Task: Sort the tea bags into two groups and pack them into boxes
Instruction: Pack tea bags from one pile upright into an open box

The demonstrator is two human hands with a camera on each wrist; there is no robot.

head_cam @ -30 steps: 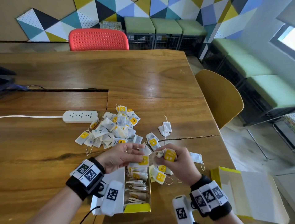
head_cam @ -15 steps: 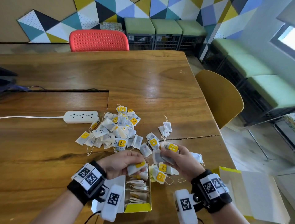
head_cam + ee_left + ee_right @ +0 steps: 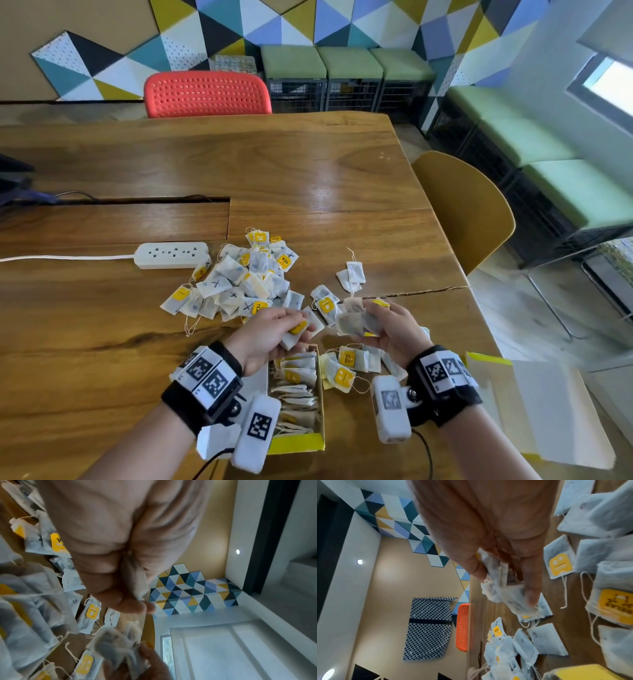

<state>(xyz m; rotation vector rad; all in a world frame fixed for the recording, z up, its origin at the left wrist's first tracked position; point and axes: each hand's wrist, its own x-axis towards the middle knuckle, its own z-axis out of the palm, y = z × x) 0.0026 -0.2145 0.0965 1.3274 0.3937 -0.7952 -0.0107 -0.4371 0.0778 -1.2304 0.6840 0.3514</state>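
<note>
Nearest: open yellow cardboard box (image 3: pixel 297 442), partly filled with tea bags. Just above its far end, left hand (image 3: pixel 270 334) pinches one white paper tea bag with yellow tag (image 3: pixel 297 330); right hand (image 3: pixel 394 330) clutches a loose bunch of white tea bags (image 3: pixel 356 322). Risk: bunch slips or strings snag, dropping bags onto the small sorted cluster (image 3: pixel 346 368) beside the box, mixing groups. Farther: unsorted heap (image 3: pixel 239 284) near the white power strip (image 3: pixel 171 255) on the wooden table (image 3: pixel 308 171)

glossy wood table (image 3: pixel 308 178), matt paper tea bags (image 3: pixel 236 274)
</note>
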